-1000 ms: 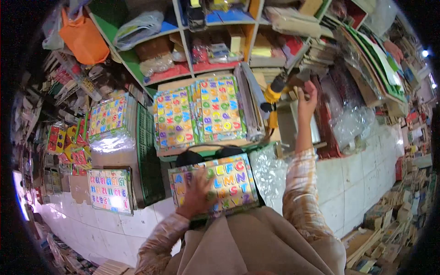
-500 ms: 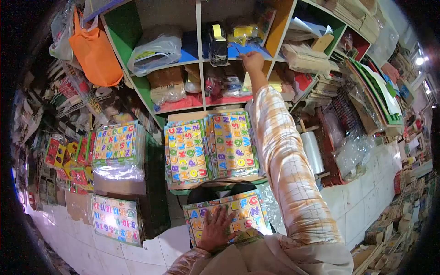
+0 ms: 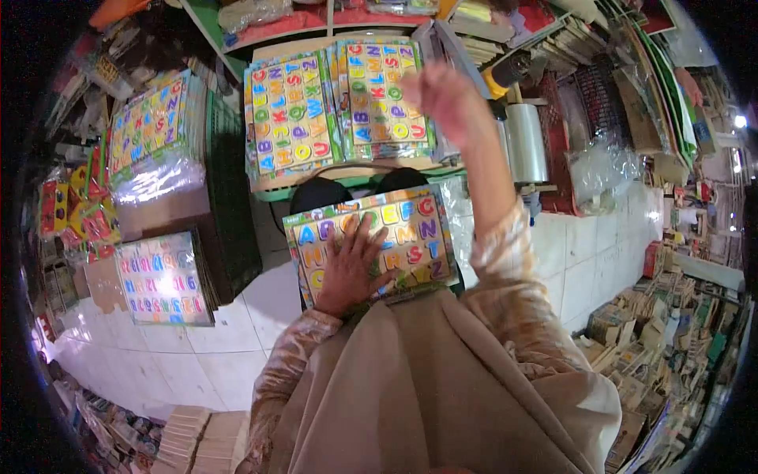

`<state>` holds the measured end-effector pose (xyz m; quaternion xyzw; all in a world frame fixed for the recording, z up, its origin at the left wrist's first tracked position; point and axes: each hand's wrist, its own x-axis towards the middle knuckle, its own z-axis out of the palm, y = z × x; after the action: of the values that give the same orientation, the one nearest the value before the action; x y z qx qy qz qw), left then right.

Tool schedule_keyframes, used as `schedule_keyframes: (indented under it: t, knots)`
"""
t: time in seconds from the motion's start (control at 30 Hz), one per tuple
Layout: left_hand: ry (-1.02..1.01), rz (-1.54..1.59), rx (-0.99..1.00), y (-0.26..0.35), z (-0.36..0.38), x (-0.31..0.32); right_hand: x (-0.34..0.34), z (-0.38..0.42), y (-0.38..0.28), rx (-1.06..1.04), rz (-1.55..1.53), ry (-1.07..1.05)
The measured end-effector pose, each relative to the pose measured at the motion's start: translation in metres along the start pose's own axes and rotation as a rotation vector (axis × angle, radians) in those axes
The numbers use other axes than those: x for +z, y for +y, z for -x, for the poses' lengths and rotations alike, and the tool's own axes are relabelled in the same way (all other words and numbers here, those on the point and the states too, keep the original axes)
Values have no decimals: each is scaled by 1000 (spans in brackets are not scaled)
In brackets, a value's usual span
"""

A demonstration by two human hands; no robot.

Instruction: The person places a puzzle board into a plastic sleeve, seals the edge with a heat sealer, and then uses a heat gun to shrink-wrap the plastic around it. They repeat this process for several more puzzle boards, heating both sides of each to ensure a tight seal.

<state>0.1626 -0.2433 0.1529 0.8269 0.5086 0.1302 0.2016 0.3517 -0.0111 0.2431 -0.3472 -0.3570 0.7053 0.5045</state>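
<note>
An alphabet puzzle board (image 3: 410,229) with colourful letters lies across my lap, with at least one more board beneath it. My left hand (image 3: 351,265) rests flat on its left half, fingers spread, covering some letters. My right hand (image 3: 444,99) is raised near the right-hand stack of alphabet boards (image 3: 379,103) and smeared by motion. Whether anything is in its fingers does not show. Beside that pile sits another stack of alphabet boards (image 3: 288,118), both on a small green-edged table (image 3: 276,192).
To the left are wrapped alphabet boards (image 3: 150,126) and a number board (image 3: 162,280). On the right stand a roll of clear film (image 3: 527,142), a yellow-and-black tool (image 3: 505,75) and plastic bags (image 3: 604,178). Shelves (image 3: 276,31) rise behind; wooden pieces (image 3: 632,347) are heaped at lower right.
The view has tipped downward. My right hand has come back from the shelf towards my body, above the stacked boards. My left hand stays flat on the lap board.
</note>
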Motion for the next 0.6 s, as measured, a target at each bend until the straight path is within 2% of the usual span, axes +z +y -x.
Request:
schedule_keyframes:
  t: [0.03, 0.07, 0.13, 0.23, 0.3, 0.43, 0.6]
  knots:
    - [38, 6, 14, 1, 0, -1, -1, 32, 21, 35, 135, 37]
    - [43, 9, 11, 2, 1, -1, -20, 55, 52, -17, 368, 38]
    - [59, 11, 13, 4, 0, -2, -38, 101, 82, 11, 406, -54]
    - [93, -1, 25, 7, 0, 0, -48, 142, 109, 19, 447, 85]
    - [116, -8, 34, 7, 1, 4, -63, 154, 129, 15, 487, 119]
    - [133, -21, 53, 8, 3, 4, -52, 167, 132, -36, 700, 131]
    - [106, -24, 54, 8, 5, 4, -46, 169, 136, -102, 816, 148]
